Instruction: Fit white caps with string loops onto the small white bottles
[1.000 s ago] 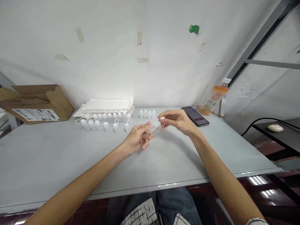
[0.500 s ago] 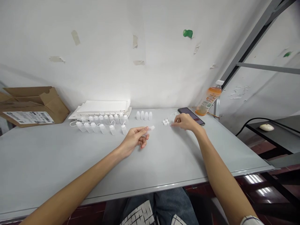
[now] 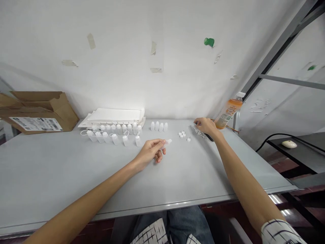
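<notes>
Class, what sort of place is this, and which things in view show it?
Probably a workroom or small workshop: small plastic bottles stand in rows on a long grey table, white caps lie nearby, and an open cardboard box sits on the left.

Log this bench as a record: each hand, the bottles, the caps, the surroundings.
Left hand: pinching a small bottle, tip pointing right
Right hand: at the white loops; grip hidden
Row of four: small bottles standing near the wall
Left group: small bottles in two rows, several with loops showing
Caps: a cluster, with one cap apart
Back left: paper stack, open carton
Far right: drink bottle, tilted; mouse
</notes>
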`<state>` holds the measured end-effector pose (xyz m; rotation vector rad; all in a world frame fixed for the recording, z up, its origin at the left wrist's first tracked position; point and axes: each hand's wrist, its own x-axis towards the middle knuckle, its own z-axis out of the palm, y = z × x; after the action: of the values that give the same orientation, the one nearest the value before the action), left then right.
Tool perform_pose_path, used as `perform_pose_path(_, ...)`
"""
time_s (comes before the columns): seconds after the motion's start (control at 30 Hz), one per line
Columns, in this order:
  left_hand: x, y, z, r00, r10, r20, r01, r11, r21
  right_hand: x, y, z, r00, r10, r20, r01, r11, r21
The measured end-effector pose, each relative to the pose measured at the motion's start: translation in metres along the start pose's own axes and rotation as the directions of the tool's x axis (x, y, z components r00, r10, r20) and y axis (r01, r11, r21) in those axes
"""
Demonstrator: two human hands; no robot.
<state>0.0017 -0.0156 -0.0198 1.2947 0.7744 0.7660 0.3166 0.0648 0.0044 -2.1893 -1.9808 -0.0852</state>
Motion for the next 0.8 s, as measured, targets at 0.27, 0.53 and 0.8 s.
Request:
perform_pose_path(0.27,0.000,0.006,-0.006,0.998,0.055,-0.031,-0.055,0.998,-0.020,0.019,-0.003,0.015,0.999,-0.034,0.031,0.033,0.999,0.017)
perform_pose_path(0.53,-0.001,0.009,-0.007,0.996,0.071,-0.045,-0.073,0.997,-0.040,-0.001,-0.017,0.001,0.994,-0.027,-0.106,0.057,0.953,0.297)
perform_pose_path(0.8,0.000,0.006,-0.006,0.999,0.049,-0.001,-0.049,0.998,-0.038,-0.052,-0.076,-0.015,0.968,-0.158,-0.194,0.247,0.480,0.842)
